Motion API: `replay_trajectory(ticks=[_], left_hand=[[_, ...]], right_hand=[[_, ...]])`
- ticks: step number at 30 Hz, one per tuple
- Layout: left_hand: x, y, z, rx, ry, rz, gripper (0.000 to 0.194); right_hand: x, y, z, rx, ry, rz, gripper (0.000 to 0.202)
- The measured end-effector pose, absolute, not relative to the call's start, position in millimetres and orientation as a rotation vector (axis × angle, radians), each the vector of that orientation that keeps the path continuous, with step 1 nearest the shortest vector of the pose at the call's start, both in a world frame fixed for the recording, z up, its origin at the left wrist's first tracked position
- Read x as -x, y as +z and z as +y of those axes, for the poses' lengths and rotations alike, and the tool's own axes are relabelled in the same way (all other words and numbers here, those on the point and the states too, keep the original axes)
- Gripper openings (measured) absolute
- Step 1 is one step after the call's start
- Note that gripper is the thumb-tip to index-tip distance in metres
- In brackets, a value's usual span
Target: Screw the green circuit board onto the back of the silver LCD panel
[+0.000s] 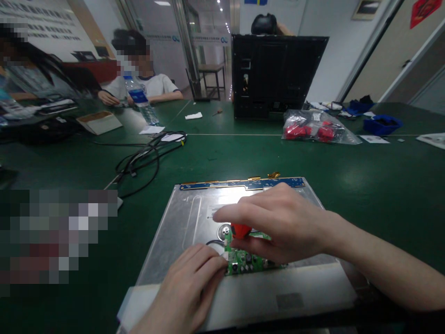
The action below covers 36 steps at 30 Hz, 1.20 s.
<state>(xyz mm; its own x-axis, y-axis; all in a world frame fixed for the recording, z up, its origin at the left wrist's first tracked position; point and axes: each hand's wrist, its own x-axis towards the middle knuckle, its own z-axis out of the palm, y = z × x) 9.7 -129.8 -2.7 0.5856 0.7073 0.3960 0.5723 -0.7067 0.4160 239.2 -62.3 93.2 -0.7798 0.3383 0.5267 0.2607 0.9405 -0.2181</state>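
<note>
A silver metal-backed display panel point(167, 241) lies on the table in front of me, with a narrow blue circuit strip point(222, 184) along its far edge. On its near half sits a green circuit board point(243, 265). My left hand point(189, 283) has its curled fingertips at the board's left edge, beside a dark cable point(213, 241). Above the board, my right hand point(283, 222) grips a screwdriver point(240, 230); only its red-orange handle shows, and the tip is hidden. Left of the handle is a round metal disc point(223, 231) on the panel.
Coiled black cables point(153, 153) lie to the left. Farther back stand a water bottle point(142, 99) and a large black monitor point(278, 76). A plastic bag with red items point(316, 127) rests before the monitor. Several people sit around the green table point(375, 185).
</note>
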Motion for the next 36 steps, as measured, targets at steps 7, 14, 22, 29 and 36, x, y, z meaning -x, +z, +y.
replay_trajectory(ticks=[7, 14, 22, 29, 36], left_hand=[[-11.1, -2.9, -126.7, -2.629, 0.845, 1.069, 0.015], [-10.9, -2.0, -129.1, -2.629, 0.789, 1.07, 0.012], [-11.1, -2.9, -131.2, -2.619, 0.755, 1.032, 0.016], [-10.1, -1.0, -132.7, -2.607, 0.746, 1.004, 0.015], [-9.8, -1.3, -132.6, -2.614, 0.745, 1.032, 0.015]], right_hand=[[-239.3, 92.9, -62.9, 0.428, 0.183, -2.507, 0.027], [-239.9, 93.6, -62.2, 0.427, 0.169, -2.541, 0.029], [-238.7, 92.7, -62.0, 0.427, 0.151, -2.541, 0.03], [-239.3, 92.3, -62.5, 0.431, 0.181, -2.537, 0.029], [-238.4, 94.7, -64.2, 0.433, 0.235, -2.484, 0.028]])
